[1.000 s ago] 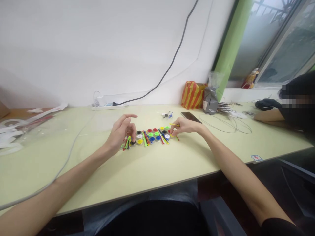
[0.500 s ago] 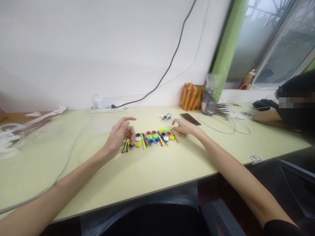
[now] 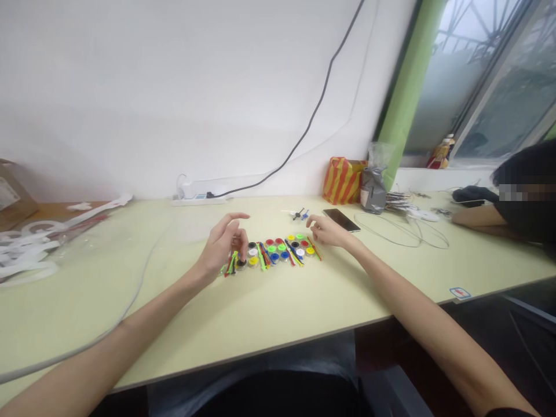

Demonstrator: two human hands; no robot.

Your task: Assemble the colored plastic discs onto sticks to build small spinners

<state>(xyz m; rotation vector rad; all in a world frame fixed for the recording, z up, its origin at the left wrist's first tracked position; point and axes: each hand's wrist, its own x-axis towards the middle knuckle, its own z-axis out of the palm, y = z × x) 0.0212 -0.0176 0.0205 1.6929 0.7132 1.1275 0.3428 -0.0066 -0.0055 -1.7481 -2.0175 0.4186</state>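
A row of small round clear pieces with coloured tops (image 3: 274,256) lies on the table, in red, yellow, green, blue, white and black. Bunches of thin coloured plastic sticks (image 3: 263,256) lie between and beside them. My left hand (image 3: 226,242) hovers at the row's left end, index finger stretched out. Its lower fingers are at a black-topped round piece (image 3: 241,264), and I cannot tell whether they touch it. My right hand (image 3: 326,230) is at the right end, fingers bent and apart, near a red stick (image 3: 315,248). Beyond it lie small black and blue propeller-like pieces (image 3: 299,215).
A phone (image 3: 341,220) lies behind my right hand, near a thin looped cable (image 3: 402,230). A striped bag (image 3: 344,180) and grey pouch (image 3: 373,188) stand by the wall. A power strip (image 3: 200,193) sits behind. White strips (image 3: 30,255) lie left; another person's arm (image 3: 478,219) rests right.
The view has shifted, so the scene sits slightly lower and further right. My right hand has moved a little left and away from the sticks at the row's right end. My left hand stays by the black-topped piece.
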